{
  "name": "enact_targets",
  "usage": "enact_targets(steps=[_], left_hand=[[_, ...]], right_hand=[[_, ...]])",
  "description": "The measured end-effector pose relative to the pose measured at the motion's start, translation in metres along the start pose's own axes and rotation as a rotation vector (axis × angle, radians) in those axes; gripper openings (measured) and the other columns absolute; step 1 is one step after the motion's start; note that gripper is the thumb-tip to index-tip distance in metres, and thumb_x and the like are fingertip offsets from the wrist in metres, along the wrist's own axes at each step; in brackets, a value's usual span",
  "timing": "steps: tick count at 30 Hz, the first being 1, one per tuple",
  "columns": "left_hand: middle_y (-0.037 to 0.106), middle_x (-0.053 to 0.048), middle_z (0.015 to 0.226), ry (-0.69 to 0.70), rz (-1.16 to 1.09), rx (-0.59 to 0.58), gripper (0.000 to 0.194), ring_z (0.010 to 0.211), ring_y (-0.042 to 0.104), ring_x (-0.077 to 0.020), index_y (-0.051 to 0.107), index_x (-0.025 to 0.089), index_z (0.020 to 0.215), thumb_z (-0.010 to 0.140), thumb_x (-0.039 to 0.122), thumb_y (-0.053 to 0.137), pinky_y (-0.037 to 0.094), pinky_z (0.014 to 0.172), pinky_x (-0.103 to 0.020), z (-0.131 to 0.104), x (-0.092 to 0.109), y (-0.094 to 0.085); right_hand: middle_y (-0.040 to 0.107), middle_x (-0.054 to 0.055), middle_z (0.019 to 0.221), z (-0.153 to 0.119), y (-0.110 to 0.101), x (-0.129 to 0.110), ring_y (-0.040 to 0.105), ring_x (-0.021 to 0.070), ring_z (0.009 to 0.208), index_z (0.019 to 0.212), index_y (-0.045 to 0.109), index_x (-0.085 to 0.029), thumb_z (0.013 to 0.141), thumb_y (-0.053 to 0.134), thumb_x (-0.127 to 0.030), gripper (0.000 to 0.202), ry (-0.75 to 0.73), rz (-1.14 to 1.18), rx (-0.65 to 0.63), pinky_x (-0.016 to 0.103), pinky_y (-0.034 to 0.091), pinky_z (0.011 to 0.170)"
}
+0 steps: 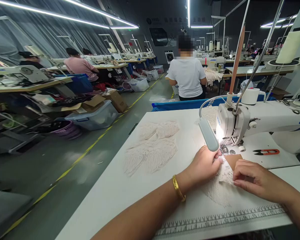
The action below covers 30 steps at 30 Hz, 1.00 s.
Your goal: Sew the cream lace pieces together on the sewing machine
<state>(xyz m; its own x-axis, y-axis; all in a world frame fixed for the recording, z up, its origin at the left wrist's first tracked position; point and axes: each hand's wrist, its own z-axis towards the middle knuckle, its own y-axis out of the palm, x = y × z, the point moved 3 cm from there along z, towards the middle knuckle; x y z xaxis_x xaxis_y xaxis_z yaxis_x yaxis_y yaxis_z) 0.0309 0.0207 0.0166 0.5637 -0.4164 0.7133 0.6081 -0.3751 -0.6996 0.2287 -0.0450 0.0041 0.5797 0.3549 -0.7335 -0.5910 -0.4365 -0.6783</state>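
Observation:
A piece of cream lace fabric [221, 186] lies in front of the sewing machine [233, 120], partly up by the lit needle area. My left hand [205, 163], with a gold bangle at the wrist, is closed on the lace close to the presser foot [224, 149]. To its right, my right hand [250, 176] pinches the lace's edge between thumb and fingers. A brown patch [233, 161] shows between the hands on the machine bed. The grey lamp head [209, 135] hides part of the needle area.
Cream lace pieces [152, 146] lie on the white table [130, 200] at left. Orange-handled thread snips [267, 152] rest right of the needle. A ruler strip [222, 220] runs along the front edge. Beyond a blue cloth-like edge [180, 105] sits a person in a white shirt [187, 78].

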Motion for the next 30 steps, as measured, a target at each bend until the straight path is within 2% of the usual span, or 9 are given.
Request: enact_targets(steps=[2,5,10,13,17,22,25,28,30], left_hand=[[0.062,-0.004,0.093,-0.013,0.042,-0.014,0.011,0.087,0.057,-0.0223,0.059,0.020,0.087,0.088,0.030,0.063,0.046,0.079,-0.034,0.001,0.000,0.001],[0.061,-0.005,0.097,-0.014,0.057,-0.009,0.015,0.089,0.055,-0.0231,0.060,0.020,0.088,0.084,0.031,0.068,0.047,0.081,-0.036,0.002,-0.001,0.005],[0.060,-0.005,0.095,0.022,0.058,0.023,0.007,0.087,0.054,-0.0218,0.060,0.019,0.082,0.086,0.025,0.062,0.047,0.081,-0.035,0.003,-0.004,0.013],[0.060,-0.006,0.093,0.059,0.077,0.035,0.009,0.085,0.054,-0.0210,0.059,0.019,0.078,0.086,0.019,0.057,0.046,0.077,-0.034,0.003,-0.004,0.015],[0.060,-0.004,0.085,0.053,0.033,0.034,0.012,0.079,0.053,-0.0196,0.054,0.020,0.079,0.091,0.021,0.050,0.044,0.072,-0.033,0.003,0.002,0.006],[0.057,0.001,0.074,-0.079,-0.052,-0.025,0.009,0.070,0.053,-0.0187,0.052,0.022,0.089,0.093,0.030,0.050,0.041,0.069,-0.031,0.001,0.005,-0.009],[0.056,0.001,0.074,-0.121,-0.058,-0.050,0.011,0.069,0.054,-0.0189,0.054,0.021,0.093,0.089,0.031,0.055,0.040,0.066,-0.031,0.001,-0.001,-0.012],[0.057,0.001,0.077,-0.156,-0.093,-0.063,0.019,0.068,0.053,-0.0180,0.056,0.021,0.100,0.084,0.030,0.060,0.038,0.062,-0.030,0.001,-0.010,-0.012],[0.056,0.002,0.077,-0.157,-0.096,-0.085,0.025,0.067,0.053,-0.0176,0.057,0.021,0.102,0.081,0.031,0.064,0.037,0.060,-0.029,0.000,-0.013,-0.012]], right_hand=[[0.058,0.002,0.092,0.000,0.000,-0.001,0.055,0.0183,0.088,0.091,0.061,-0.024,0.107,0.053,-0.044,0.026,0.000,0.007,0.008,0.031,0.044,0.077],[0.059,0.002,0.092,0.000,0.001,-0.001,0.056,0.0187,0.087,0.091,0.061,-0.024,0.106,0.053,-0.043,0.026,-0.003,0.009,0.027,0.031,0.044,0.076],[0.059,0.002,0.091,0.000,0.002,-0.001,0.056,0.0189,0.087,0.090,0.061,-0.024,0.106,0.054,-0.043,0.026,-0.019,0.000,0.032,0.030,0.045,0.075],[0.060,0.002,0.090,0.000,0.002,-0.001,0.057,0.0190,0.086,0.090,0.062,-0.024,0.106,0.055,-0.042,0.025,-0.024,0.002,0.045,0.030,0.045,0.074],[0.060,0.002,0.089,0.001,0.003,-0.005,0.057,0.0184,0.085,0.090,0.062,-0.024,0.106,0.054,-0.043,0.027,-0.039,0.029,0.054,0.030,0.045,0.074],[0.064,0.003,0.095,0.003,0.012,-0.012,0.059,0.0170,0.087,0.102,0.066,-0.025,0.107,0.054,-0.043,0.023,-0.125,0.113,0.030,0.030,0.047,0.077],[0.064,0.003,0.097,0.002,0.015,-0.010,0.060,0.0176,0.088,0.115,0.066,-0.027,0.107,0.055,-0.043,0.021,-0.128,0.120,-0.009,0.031,0.049,0.079],[0.064,0.003,0.096,0.001,0.013,-0.006,0.059,0.0187,0.088,0.111,0.067,-0.026,0.107,0.054,-0.043,0.021,-0.103,0.055,0.026,0.033,0.049,0.078],[0.066,0.004,0.098,0.000,0.012,-0.005,0.058,0.0200,0.092,0.108,0.066,-0.026,0.106,0.057,-0.040,0.017,-0.110,0.014,0.005,0.034,0.048,0.080]])
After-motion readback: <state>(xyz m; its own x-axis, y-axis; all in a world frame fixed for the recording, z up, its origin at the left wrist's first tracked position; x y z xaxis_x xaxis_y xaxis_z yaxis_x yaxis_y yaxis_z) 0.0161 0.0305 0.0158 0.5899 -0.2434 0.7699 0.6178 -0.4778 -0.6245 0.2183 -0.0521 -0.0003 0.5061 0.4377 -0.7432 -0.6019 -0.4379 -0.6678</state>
